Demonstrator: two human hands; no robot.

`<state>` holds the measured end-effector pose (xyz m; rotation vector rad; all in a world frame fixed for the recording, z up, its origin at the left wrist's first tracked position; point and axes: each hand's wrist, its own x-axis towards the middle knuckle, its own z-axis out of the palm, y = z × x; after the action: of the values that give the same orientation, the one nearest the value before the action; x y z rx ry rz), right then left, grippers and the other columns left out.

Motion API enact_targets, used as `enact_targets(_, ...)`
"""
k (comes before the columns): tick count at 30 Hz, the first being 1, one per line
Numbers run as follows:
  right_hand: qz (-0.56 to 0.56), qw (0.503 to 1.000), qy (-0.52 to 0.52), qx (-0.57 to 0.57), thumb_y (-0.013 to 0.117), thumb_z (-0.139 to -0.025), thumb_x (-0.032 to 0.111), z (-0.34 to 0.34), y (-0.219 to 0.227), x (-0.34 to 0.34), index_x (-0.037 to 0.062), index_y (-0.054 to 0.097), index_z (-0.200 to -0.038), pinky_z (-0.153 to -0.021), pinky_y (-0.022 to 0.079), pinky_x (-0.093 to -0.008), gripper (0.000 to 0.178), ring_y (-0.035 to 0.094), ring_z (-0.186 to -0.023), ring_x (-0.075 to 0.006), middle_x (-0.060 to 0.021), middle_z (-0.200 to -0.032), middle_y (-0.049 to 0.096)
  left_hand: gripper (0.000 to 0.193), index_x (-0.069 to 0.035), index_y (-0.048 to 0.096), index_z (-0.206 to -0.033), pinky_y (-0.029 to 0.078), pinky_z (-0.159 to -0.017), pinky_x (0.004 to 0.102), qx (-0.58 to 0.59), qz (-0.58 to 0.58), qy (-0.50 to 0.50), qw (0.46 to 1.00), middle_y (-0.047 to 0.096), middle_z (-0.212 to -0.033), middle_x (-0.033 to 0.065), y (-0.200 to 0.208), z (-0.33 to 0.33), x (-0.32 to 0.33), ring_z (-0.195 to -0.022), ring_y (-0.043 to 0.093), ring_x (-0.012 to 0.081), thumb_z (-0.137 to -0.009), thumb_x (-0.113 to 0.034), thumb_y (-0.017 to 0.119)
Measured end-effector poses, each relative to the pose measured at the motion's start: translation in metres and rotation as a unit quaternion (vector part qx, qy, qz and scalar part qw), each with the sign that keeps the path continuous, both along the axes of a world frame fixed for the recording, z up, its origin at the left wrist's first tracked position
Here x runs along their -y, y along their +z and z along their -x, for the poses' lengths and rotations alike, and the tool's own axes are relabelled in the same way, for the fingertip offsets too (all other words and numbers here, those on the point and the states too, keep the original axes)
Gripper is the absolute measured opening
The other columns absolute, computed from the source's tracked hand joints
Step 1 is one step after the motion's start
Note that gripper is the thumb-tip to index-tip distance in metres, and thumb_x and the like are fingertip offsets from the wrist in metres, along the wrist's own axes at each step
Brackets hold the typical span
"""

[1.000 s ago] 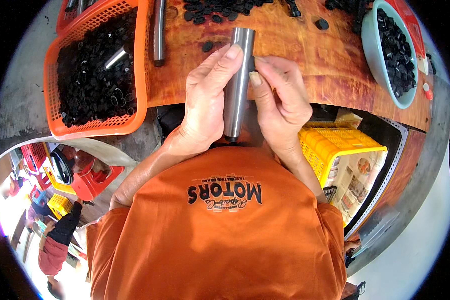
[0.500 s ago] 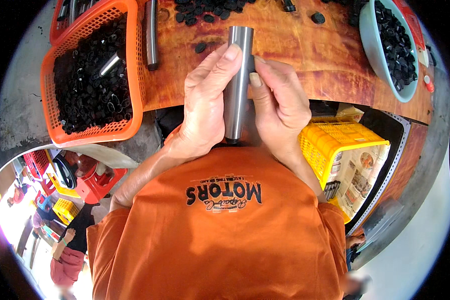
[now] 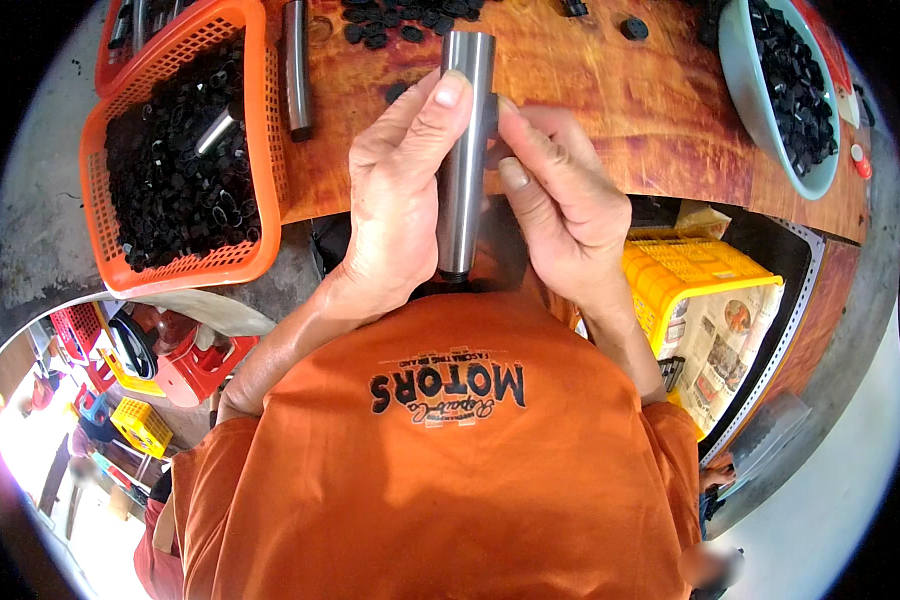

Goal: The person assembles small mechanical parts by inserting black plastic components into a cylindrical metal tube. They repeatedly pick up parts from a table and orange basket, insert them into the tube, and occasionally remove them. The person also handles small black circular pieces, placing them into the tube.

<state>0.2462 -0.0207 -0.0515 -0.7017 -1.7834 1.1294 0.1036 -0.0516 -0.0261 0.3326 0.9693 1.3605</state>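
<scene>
Upright in front of my chest stands a brushed metal tube (image 3: 462,190), with a black cap (image 3: 454,276) at its lower end. My left hand (image 3: 398,190) is closed around it, thumb pressed on the front near the upper end. Beside the tube's right edge, my right hand (image 3: 573,215) pinches a small black piece (image 3: 491,112) between thumb and forefinger. That piece appears to touch the tube's side, and the fingers partly hide it. The tube's upper end looks plain and flat.
An orange basket (image 3: 273,190) of black pieces stands left, beside another metal tube (image 3: 297,75). Loose black pieces (image 3: 410,34) lie on the wooden table (image 3: 660,120). A pale blue bowl (image 3: 738,85) is at right; a yellow crate (image 3: 705,265) sits below the table edge.
The tube and my left hand have shifted slightly left and up. My right hand's thumb has drawn back from the tube, so more of the small black piece shows.
</scene>
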Motion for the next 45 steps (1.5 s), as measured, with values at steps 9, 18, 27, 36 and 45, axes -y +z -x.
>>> enact_targets(9, -0.055, 0.996, -0.014, 0.069, 0.059, -0.084, -0.008, 0.0, 0.005, -0.002, -0.0056, 0.058, -0.119, -0.074, 0.051, -0.0298, 0.034, 0.062, -0.086, -0.0266, -0.0172, -0.101, 0.06, 0.034, -0.005, 0.063, -0.1, 0.045, -0.053, 0.0197, -0.068, 0.021, 0.028, 0.997, 0.061, -0.078, -0.0005, 0.002, -0.008, -0.002, -0.061, 0.054, 0.0052, -0.097, -0.038, 0.052)
enact_targets(18, 0.009, 1.0, 0.02, 0.009, 0.059, -0.084, -0.007, -0.004, 0.002, -0.003, -0.0069, 0.059, -0.116, -0.075, 0.051, -0.0302, 0.032, 0.063, -0.086, -0.0275, -0.0179, -0.102, 0.06, 0.033, -0.001, 0.062, -0.108, 0.047, -0.066, 0.0197, -0.059, 0.024, 0.015, 0.998, 0.059, -0.086, -0.0009, 0.008, -0.005, 0.003, -0.075, 0.053, 0.0046, -0.096, -0.031, 0.057)
enact_targets(27, -0.004, 0.998, -0.031, 0.063, 0.069, -0.079, 0.002, 0.005, -0.003, 0.008, -0.0102, 0.059, -0.113, -0.078, 0.053, -0.0342, 0.038, 0.064, -0.091, -0.034, -0.0235, -0.106, 0.061, 0.03, -0.001, 0.061, -0.106, 0.047, -0.067, 0.0225, -0.077, 0.003, 0.059, 0.995, 0.062, -0.089, 0.002, -0.008, -0.009, 0.003, -0.077, 0.057, 0.0073, -0.098, -0.029, 0.053)
enact_targets(36, -0.037, 0.996, -0.064, 0.046, 0.079, -0.068, 0.011, 0.009, -0.011, 0.016, -0.0111, 0.052, -0.122, -0.077, 0.054, -0.0356, 0.064, 0.064, -0.093, -0.0362, -0.0242, -0.113, 0.057, 0.034, 0.0, 0.063, -0.111, 0.045, -0.074, 0.0216, -0.19, 0.056, 0.045, 0.979, 0.064, -0.097, 0.0022, -0.004, -0.011, 0.003, -0.084, 0.056, 0.0078, -0.098, -0.029, 0.052)
enact_targets(45, 0.029, 0.994, -0.102, 0.042, 0.074, -0.071, 0.012, -0.003, -0.009, 0.03, -0.0112, 0.043, -0.129, -0.081, 0.053, -0.0388, 0.07, 0.058, -0.102, -0.0409, -0.0249, -0.121, 0.049, 0.042, 0.003, 0.062, -0.111, 0.045, -0.081, 0.0275, -0.231, 0.038, -0.011, 0.972, 0.063, -0.1, 0.0082, -0.006, -0.027, -0.004, -0.091, 0.056, 0.0139, -0.099, -0.034, 0.048)
